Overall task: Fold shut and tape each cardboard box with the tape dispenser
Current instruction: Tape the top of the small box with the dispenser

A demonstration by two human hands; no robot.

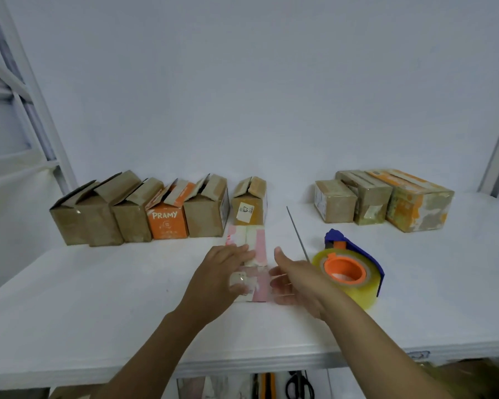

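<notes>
A small pink and white cardboard box lies on the white table in front of me. My left hand rests flat on its top with the fingers stretched forward. My right hand is beside the box's right side, fingers spread, thumb up and fingertips touching the box; motion blurs them. The tape dispenser, blue with an orange core and a clear yellowish roll, stands just right of my right hand, and neither hand holds it.
Several brown boxes with raised flaps, one orange one among them, line the wall at left. A labelled box stands behind the pink one. Three taped boxes sit at back right. A thin grey rod lies near the dispenser. Scissors hang below the table edge.
</notes>
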